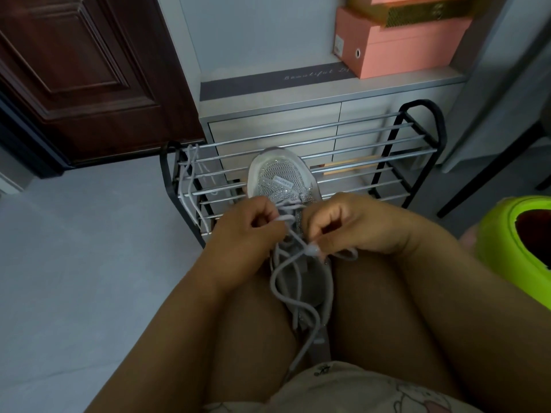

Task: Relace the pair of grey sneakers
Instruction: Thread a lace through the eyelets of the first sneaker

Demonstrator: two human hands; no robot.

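You have the grey sneaker (pixel 283 180) wedged between your knees, toe pointing to twelve o'clock toward the shoe rack (pixel 328 162), heel down between your thighs. Judging by the mesh and the glittery trim, it should be light and soft in the upper, so it will twist if you pull hard on one side only; the knees are doing the job of a clamp, and that looks like the right place to steady it.

Your left hand (pixel 247 225) has its fingers curled, pinching a stretch of the grey lace (pixel 286 275) just at nine o'clock of the eyelet rows. Your right hand (pixel 337 225) is curled too, pinching the lace near its pale tip (pixel 311 249), which pokes out at about seven o'clock of that hand. The round cord looks limp and fairly smooth, so it will likely slip through a loose pinch. Hold it close behind the stiff tip when you feed an eyelet, since the cord itself will buckle rather than push.

The slack loops down over the tongue toward six o'clock and trails across your lap; it could tangle, so keep it drawn to one side. How many eyelets are already threaded is hidden under your hands.

A second lace (pixel 190 180) hangs over the rack's left end, at about ten o'clock of the shoe, presumably for the other sneaker, which is not visible.
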